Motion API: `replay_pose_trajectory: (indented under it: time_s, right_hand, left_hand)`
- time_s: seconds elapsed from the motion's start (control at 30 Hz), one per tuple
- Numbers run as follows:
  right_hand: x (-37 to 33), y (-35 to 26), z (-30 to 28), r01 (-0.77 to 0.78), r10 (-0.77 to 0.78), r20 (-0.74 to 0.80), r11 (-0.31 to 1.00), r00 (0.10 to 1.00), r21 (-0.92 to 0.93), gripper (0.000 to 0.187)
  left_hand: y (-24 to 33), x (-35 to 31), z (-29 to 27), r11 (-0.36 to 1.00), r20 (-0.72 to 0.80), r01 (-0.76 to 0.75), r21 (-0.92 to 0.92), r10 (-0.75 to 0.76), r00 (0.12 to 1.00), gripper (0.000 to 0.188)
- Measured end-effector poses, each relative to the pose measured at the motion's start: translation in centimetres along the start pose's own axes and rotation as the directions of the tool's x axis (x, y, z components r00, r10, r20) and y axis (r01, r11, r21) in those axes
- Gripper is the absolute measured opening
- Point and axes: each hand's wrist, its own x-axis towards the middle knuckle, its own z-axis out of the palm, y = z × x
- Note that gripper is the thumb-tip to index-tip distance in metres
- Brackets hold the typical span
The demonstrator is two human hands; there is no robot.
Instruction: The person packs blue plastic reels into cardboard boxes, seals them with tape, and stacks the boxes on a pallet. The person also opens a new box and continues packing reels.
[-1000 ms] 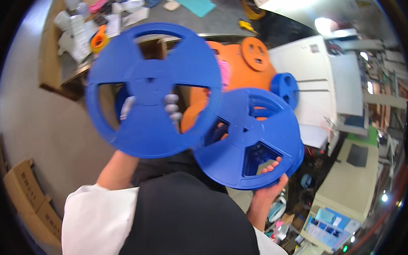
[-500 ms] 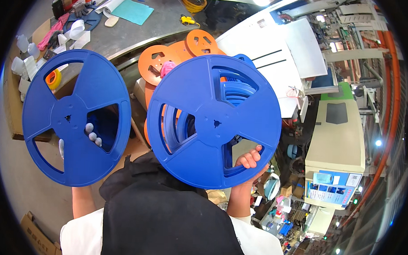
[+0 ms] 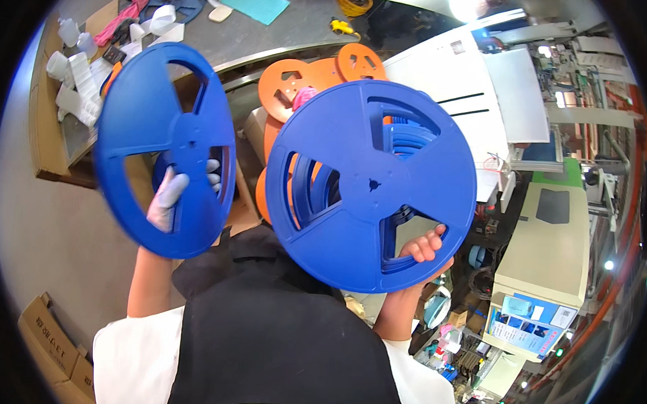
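My left hand [image 3: 166, 201], with white coverings on its fingers, grips a blue plastic reel [image 3: 137, 128] through its cutouts. The thumb shows in one opening and fingertips in another. This reel is turned partly edge-on. On the right, my bare right hand [image 3: 423, 245] curls its fingers through a cutout near the rim of another blue reel [image 3: 322, 237], which faces me almost flat. Through its openings more blue reels [image 3: 409, 139] show behind it; whether my hand holds those too I cannot tell. The two front reels are apart.
Orange reels [image 3: 285, 83] lie behind the blue ones, beside a grey metal table [image 3: 301, 37] holding a teal sheet [image 3: 255, 4] and yellow cutters [image 3: 342, 27]. A white panelled surface [image 3: 441, 85] and a beige machine [image 3: 546, 242] stand right. Cardboard boxes [image 3: 51, 346] sit lower left.
The left reel has swung from nearly flat to partly edge-on, bringing my left thumb into sight. My right hand keeps its hold on its reel. The whole view has shifted slightly.
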Motion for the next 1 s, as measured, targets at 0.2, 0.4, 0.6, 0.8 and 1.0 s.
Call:
replay_pose_trajectory:
  time_s: [0.2,0.4,0.6,0.8,1.0]
  right_hand:
    - [1.9,3.5,2.5,-0.086,0.044,-0.178,0.969,0.983,-0.233,0.059]
    - [1.9,10.5,8.0,-0.344,0.099,-0.377,0.663,0.921,-0.665,0.084]
    - [2.2,8.8,7.7,-0.365,0.098,-0.417,0.686,0.904,-0.629,0.074]
    - [1.5,7.1,5.0,-0.357,-0.022,-0.476,0.632,0.879,-0.688,0.062]
    - [0.4,6.3,3.5,-0.408,-0.044,-0.581,0.67,0.813,-0.621,0.057]
  left_hand:
    - [-1.8,2.5,2.8,0.879,0.026,0.109,0.464,-0.136,0.99,0.08]
    - [-7.8,3.4,9.5,0.867,0.143,0.065,0.494,-0.155,0.978,0.106]
    - [-4.2,2.2,5.8,0.924,0.336,0.367,-0.103,-0.315,0.887,0.072]
    - [-1.6,0.2,3.2,0.892,0.377,0.378,-0.248,-0.271,0.886,0.074]
    - [-3.2,0.2,2.0,0.814,0.46,0.404,-0.417,-0.195,0.867,0.06]
